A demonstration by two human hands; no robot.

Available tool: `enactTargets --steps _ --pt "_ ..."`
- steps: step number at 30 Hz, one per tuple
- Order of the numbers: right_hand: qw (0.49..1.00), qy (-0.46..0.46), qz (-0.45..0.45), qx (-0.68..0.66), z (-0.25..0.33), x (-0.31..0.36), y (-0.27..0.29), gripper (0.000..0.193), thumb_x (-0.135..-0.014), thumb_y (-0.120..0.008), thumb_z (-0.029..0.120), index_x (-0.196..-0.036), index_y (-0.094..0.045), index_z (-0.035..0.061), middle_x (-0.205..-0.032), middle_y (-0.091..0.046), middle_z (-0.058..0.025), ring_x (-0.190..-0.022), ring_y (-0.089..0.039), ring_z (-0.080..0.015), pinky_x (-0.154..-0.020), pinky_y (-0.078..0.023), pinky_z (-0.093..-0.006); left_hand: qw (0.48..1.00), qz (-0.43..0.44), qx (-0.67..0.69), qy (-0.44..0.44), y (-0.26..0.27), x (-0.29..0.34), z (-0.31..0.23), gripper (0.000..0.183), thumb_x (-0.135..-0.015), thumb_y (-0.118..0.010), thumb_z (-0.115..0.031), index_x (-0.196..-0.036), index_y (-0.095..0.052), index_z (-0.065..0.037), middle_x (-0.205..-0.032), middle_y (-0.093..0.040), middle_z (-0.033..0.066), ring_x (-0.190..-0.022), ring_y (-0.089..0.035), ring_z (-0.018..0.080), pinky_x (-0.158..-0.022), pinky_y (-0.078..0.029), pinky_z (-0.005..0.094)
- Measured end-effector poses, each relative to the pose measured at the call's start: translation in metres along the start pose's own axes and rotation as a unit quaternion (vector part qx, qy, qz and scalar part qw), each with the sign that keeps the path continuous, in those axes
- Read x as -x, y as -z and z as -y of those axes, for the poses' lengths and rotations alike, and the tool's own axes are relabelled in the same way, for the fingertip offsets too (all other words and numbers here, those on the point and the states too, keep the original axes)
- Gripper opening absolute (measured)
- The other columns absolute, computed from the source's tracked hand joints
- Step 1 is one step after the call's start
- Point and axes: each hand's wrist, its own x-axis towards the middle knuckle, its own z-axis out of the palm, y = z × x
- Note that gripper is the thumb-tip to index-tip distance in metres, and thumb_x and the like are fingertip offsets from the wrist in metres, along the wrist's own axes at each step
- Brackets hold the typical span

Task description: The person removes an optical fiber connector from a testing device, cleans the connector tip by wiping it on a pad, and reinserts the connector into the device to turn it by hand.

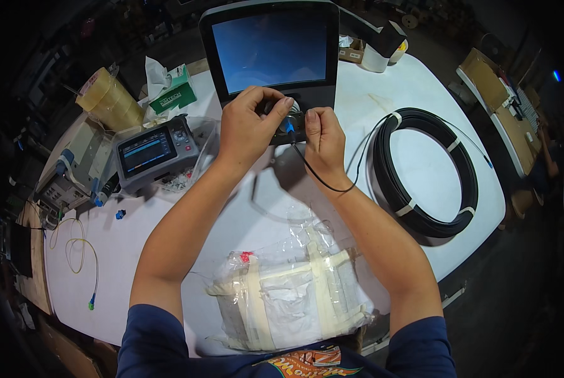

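A black device with a large bluish screen stands at the far middle of the table. My left hand is at its base, thumb and fingers brought together beside a round silvery fitting. What lies between the fingertips is hidden. A blue cable connector sits at that fitting, and a thin black cable runs from it over my right wrist. Just right of the connector, my right hand is closed with the thumb on top, against the device's base; its grip is hidden. The cable leads to a black cable coil, tied with pale bands.
Left of my arms are a handheld tester, a tissue box, tape rolls, a blue connector piece and a yellow fibre cord. A taped, plastic-wrapped bundle lies between my forearms. A white roll stands at the back right.
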Motion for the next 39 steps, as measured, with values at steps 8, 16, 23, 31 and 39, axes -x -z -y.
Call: enactTargets --steps 8,16,23,31,39 --pt "1.0 0.002 0.004 -0.01 -0.002 -0.001 0.001 0.032 -0.11 -0.053 0.029 -0.097 -0.06 0.0001 -0.085 -0.06 -0.0142 -0.072 -0.058 -0.0291 -0.068 -0.048 -0.0379 0.998 0.022 0.047 0.045 0.0 -0.003 0.007 0.024 -0.095 -0.078 -0.021 -0.102 -0.074 0.001 -0.091 -0.075 0.0047 -0.081 -0.067 0.0086 -0.074 -0.053 0.0242" --pt "1.0 -0.011 0.009 -0.011 -0.002 0.0 0.001 0.033 -0.11 -0.053 0.029 -0.097 -0.06 -0.0001 -0.084 -0.06 -0.0143 -0.072 -0.058 -0.0284 -0.068 -0.048 -0.0374 0.988 0.056 0.143 0.01 -0.001 -0.004 0.019 0.023 -0.098 -0.074 -0.019 -0.11 -0.072 0.001 -0.098 -0.074 0.0031 -0.082 -0.065 0.0066 -0.075 -0.053 0.0221" --pt "0.999 -0.019 0.015 -0.023 -0.006 0.001 0.001 0.033 -0.11 -0.053 0.031 -0.1 -0.06 -0.0002 -0.084 -0.06 -0.0133 -0.072 -0.057 -0.0263 -0.067 -0.047 -0.0363 0.996 0.042 0.067 0.042 -0.003 -0.004 0.008 0.028 -0.095 -0.078 -0.021 -0.112 -0.07 0.0 -0.093 -0.073 0.0017 -0.074 -0.062 0.0034 -0.066 -0.049 0.0182" --pt "0.996 -0.043 0.028 -0.071 -0.007 0.002 0.001 0.034 -0.109 -0.054 0.032 -0.101 -0.061 0.0 -0.082 -0.062 -0.0111 -0.072 -0.057 -0.0208 -0.068 -0.047 -0.0339 0.976 0.106 0.177 0.07 0.004 -0.007 0.02 0.022 -0.1 -0.071 -0.019 -0.112 -0.073 -0.001 -0.097 -0.073 0.0034 -0.087 -0.066 0.0068 -0.077 -0.053 0.0218" --pt "0.995 -0.047 0.024 -0.084 -0.008 0.003 -0.002 0.034 -0.109 -0.053 0.033 -0.102 -0.06 0.0009 -0.082 -0.062 -0.01 -0.073 -0.057 -0.019 -0.069 -0.047 -0.0331 0.985 0.078 0.154 0.025 0.002 -0.003 0.019 0.023 -0.1 -0.069 -0.018 -0.115 -0.072 0.0 -0.103 -0.073 0.0049 -0.09 -0.065 0.0073 -0.078 -0.053 0.0214"
